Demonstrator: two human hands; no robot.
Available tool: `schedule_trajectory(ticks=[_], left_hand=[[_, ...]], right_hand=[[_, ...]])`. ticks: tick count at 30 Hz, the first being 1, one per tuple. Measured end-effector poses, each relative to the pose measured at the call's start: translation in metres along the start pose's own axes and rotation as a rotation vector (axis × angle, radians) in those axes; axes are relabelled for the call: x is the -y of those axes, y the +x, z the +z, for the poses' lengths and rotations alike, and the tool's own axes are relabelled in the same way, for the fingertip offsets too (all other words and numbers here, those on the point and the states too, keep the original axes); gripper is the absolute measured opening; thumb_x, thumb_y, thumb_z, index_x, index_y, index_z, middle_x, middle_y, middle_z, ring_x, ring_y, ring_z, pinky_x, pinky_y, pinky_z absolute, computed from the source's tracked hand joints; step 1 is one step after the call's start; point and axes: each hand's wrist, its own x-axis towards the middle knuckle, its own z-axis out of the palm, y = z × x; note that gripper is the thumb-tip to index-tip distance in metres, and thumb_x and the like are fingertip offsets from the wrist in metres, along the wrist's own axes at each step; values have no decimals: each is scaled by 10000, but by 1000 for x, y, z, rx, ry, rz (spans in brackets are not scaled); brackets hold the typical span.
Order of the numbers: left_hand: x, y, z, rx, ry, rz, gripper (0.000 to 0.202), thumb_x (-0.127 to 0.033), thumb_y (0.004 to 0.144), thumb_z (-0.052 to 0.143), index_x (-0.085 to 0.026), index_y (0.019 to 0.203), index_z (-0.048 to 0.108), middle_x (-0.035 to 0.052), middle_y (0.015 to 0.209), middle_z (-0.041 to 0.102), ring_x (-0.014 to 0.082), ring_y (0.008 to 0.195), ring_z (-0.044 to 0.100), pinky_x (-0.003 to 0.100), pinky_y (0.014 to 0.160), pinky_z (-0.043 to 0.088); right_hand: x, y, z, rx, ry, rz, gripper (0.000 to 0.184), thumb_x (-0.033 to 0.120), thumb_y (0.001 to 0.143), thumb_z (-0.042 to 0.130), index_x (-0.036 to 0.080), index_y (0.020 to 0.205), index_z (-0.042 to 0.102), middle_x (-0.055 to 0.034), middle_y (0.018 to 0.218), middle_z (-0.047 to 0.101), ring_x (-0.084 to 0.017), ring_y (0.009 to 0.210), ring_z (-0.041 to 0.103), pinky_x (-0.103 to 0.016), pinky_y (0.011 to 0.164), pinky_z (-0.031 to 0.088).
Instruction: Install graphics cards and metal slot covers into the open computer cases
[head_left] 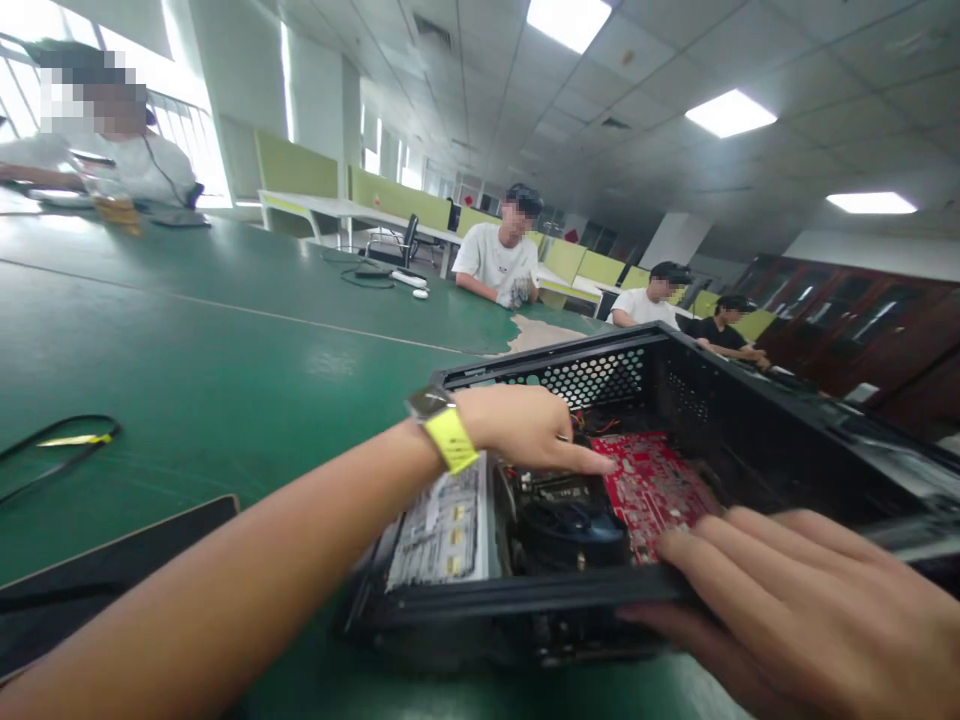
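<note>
Inside an open black computer case point(720, 430), a red circuit board point(652, 475) is located beside a dark round fan point(574, 525). One digit of the left hand point(521, 425) is extended to the board's edge; the other fingers are curled and partly hidden, so whether anything is pinched cannot be told. The near wall of the case is clamped between the fingers and thumb of the blurred right hand point(795, 585). The case is supported on a green table point(225, 350), where a person in white point(491, 255) is seated beyond.
</note>
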Motion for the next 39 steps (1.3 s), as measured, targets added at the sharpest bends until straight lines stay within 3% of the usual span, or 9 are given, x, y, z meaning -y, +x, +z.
schedule_trajectory(ticks=[4, 8, 14, 18, 22, 27, 29, 32, 39], left_hand=[[13, -62, 1, -111, 96, -142, 399, -606, 677, 641, -254, 854, 702, 36, 767, 682, 205, 671, 615, 263, 580, 392], [39, -64, 25, -333, 484, -364, 191, -339, 751, 655, -224, 902, 642, 81, 903, 691, 288, 838, 637, 324, 643, 436], [82, -24, 32, -288, 526, -333, 163, -345, 765, 637, -212, 857, 610, 70, 878, 680, 299, 829, 641, 374, 677, 474], [104, 36, 28, -537, 261, -481, 252, -284, 726, 682, -217, 960, 618, 101, 1069, 616, 306, 919, 622, 390, 766, 457], [101, 110, 28, -753, 12, -532, 260, -263, 860, 480, -185, 1090, 575, 132, 1177, 551, 256, 982, 603, 348, 806, 447], [61, 166, 31, -779, -283, -331, 414, -222, 926, 199, -159, 980, 604, 41, 859, 656, 131, 766, 620, 229, 687, 456], [38, 183, 34, -786, -332, -276, 410, -228, 922, 203, -164, 954, 606, 43, 885, 653, 136, 777, 602, 237, 688, 447], [5, 212, 45, -798, -370, -254, 392, -242, 918, 219, -167, 842, 596, 50, 825, 639, 155, 783, 571, 254, 685, 428], [-36, 249, 89, -805, -405, -308, 427, -328, 929, 213, -162, 891, 605, 24, 689, 594, 141, 674, 553, 229, 593, 374]], right_hand=[[-13, 36, 56, 96, -22, 146, 355, 544, 828, 532, 215, 707, 587, 9, 664, 626, -154, 626, 552, -305, 597, 254], [-11, 49, 140, 105, 87, 369, 448, 612, 824, 482, 188, 760, 614, -23, 752, 663, -171, 730, 590, -294, 608, 255], [-24, 52, 201, 210, 270, 503, 435, 573, 848, 467, 169, 847, 628, -60, 829, 648, -207, 829, 575, -316, 703, 297], [-64, 97, 212, 359, 393, 826, 380, 429, 839, 550, 131, 1071, 591, -175, 1141, 580, -295, 1131, 460, -411, 942, 273], [-82, 131, 205, 431, 505, 1018, 408, 279, 844, 496, 92, 1206, 513, -265, 1245, 498, -329, 1122, 483, -451, 857, 378], [-28, 41, 167, 463, 995, 771, 216, 376, 824, 528, 213, 875, 660, -6, 829, 674, -127, 761, 599, -207, 678, 426], [5, -17, 164, 393, 1378, 849, 267, 393, 820, 510, 166, 791, 648, -9, 699, 634, -122, 654, 565, -210, 604, 416], [42, -84, 178, 297, 1547, 1060, 292, 413, 779, 522, 142, 714, 608, -11, 611, 581, -128, 567, 527, -230, 551, 397], [61, -113, 194, 186, 1378, 1137, 251, 361, 728, 530, 180, 554, 518, 26, 470, 460, -112, 460, 425, -232, 461, 273]])
